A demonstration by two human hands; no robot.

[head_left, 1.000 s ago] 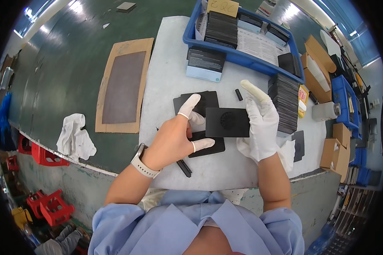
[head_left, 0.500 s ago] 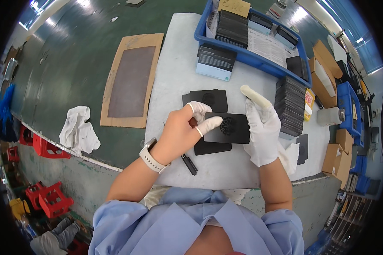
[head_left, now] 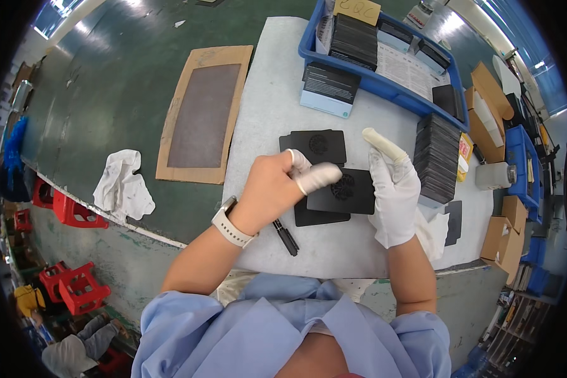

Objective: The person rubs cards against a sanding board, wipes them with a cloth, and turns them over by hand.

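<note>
A flat black card (head_left: 349, 196) with a dark round relief design is held above the white-covered table. My left hand (head_left: 268, 183), with pale finger cots on thumb and forefinger, is closed at its upper left corner, thumb over the face. On the right edge is my right hand (head_left: 395, 195) in a white glove. Its cot-covered forefinger points up; the grip behind the card is partly hidden. Beneath the held card lies another black card (head_left: 321, 218). Just beyond are overlapping black cards (head_left: 318, 143), the top one showing the same design. A black marker (head_left: 286, 238) lies near my left wrist.
A blue bin (head_left: 384, 82) of black cards and papers stands at the back right, a black-and-light-blue box (head_left: 329, 91) before it. A long card stack (head_left: 437, 157) stands right of my glove. Left are a cardboard-framed panel (head_left: 203, 116) and a crumpled white glove (head_left: 123, 186).
My left thumb has shifted on the card's upper left corner and now points more to the right. The card has tilted slightly. The whole view has shifted a little.
</note>
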